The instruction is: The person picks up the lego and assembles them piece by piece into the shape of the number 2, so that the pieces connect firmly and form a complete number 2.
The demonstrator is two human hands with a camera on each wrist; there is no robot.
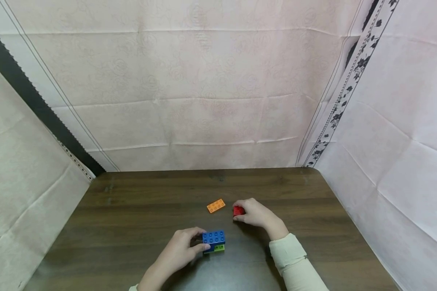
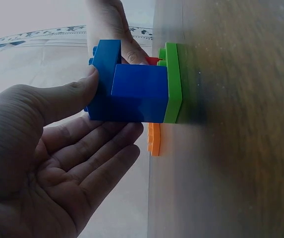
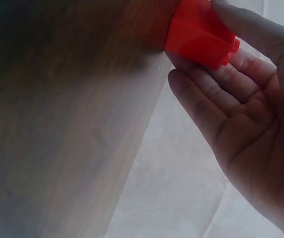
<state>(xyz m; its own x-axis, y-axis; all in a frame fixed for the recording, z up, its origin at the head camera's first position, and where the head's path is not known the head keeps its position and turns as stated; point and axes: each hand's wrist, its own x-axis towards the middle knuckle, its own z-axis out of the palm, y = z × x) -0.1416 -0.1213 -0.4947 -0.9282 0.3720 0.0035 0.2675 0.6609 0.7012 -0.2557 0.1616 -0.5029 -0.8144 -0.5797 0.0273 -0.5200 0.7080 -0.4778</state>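
My left hand [image 1: 182, 247] holds a small stack of toy building bricks near the front of the table. On top of the stack is a blue brick [image 1: 213, 237]; under it sits a smaller, darker blue brick [image 2: 141, 82], and a flat green plate [image 2: 173, 84] forms the base. Thumb and fingers pinch the top blue brick from its left end. To the right and farther back, my right hand [image 1: 255, 213] grips a red brick [image 3: 201, 37] between thumb and fingers, at the tabletop. A flat orange plate [image 1: 216, 205] lies just left of the red brick, touched by neither hand.
The dark wooden table [image 1: 131, 210] has its far edge against a pale hanging cloth [image 1: 204, 81]. More pale cloth [image 1: 404, 121] hangs along the right side, and another sheet [image 1: 22, 182] along the left.
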